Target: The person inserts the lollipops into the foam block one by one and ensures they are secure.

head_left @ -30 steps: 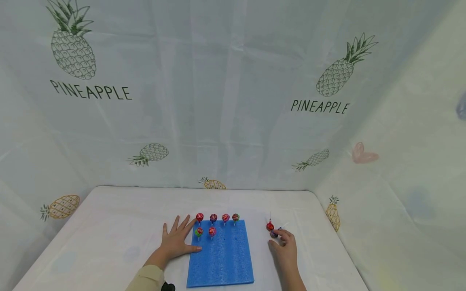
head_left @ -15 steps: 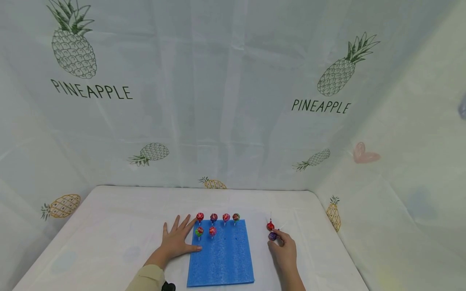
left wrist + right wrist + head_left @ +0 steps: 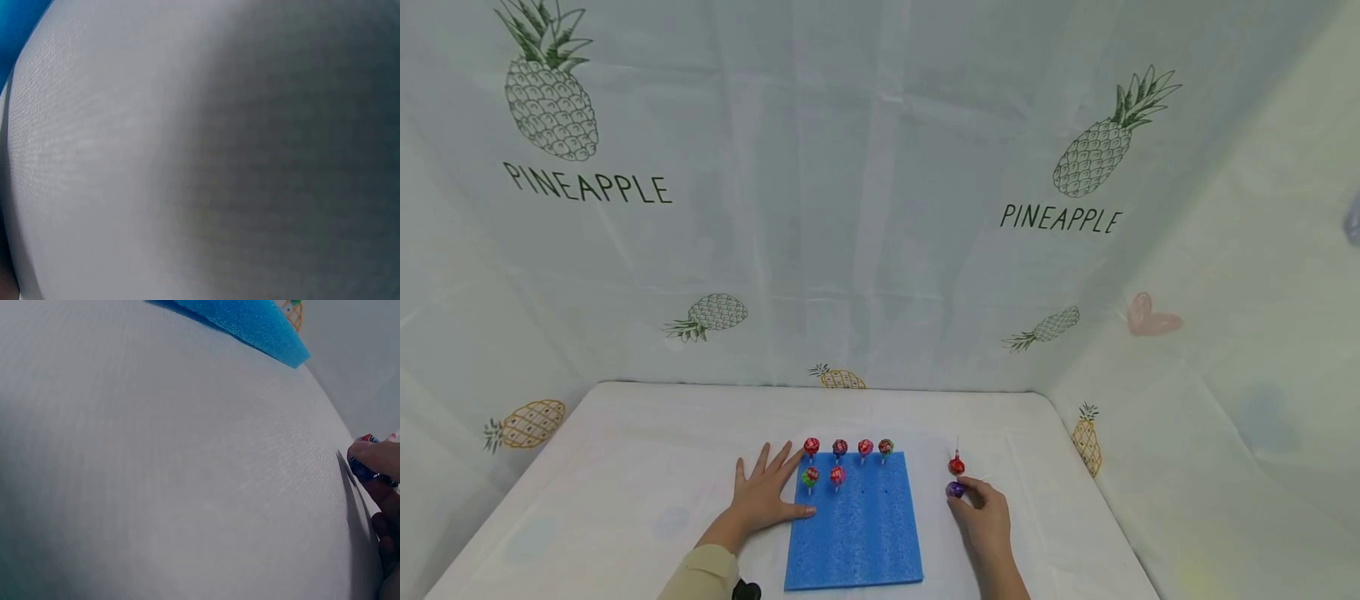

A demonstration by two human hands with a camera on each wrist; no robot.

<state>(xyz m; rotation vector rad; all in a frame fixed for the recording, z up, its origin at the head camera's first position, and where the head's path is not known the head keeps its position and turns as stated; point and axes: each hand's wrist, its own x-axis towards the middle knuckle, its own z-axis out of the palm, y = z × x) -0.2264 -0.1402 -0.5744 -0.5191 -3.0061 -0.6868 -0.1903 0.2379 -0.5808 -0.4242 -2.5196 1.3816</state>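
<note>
My left hand (image 3: 762, 497) lies with fingers spread over the left edge of a blue foam board (image 3: 853, 546), its thumb resting on the board. Wrapped lollipops stand upright in the board: a back row of several, such as a red lollipop (image 3: 812, 447), and two in front, one green and red lollipop (image 3: 809, 477) and one pink-red lollipop (image 3: 837, 477). Right of the board, my right hand (image 3: 987, 514) pinches a purple lollipop (image 3: 955, 489) by its wrapped head; the right wrist view shows thumb and fingers on the wrapper (image 3: 361, 467). The stick is hidden.
Another red lollipop (image 3: 956, 465) lies on the white-covered table (image 3: 1052, 542) just beyond my right hand. Small dark holes show in the board's second row. A pineapple-print curtain (image 3: 880, 208) hangs behind the table. The left wrist view is mostly blurred cloth.
My right hand has gripped the purple lollipop and shifted it slightly left and toward me, away from the red one. My left hand has stayed in place.
</note>
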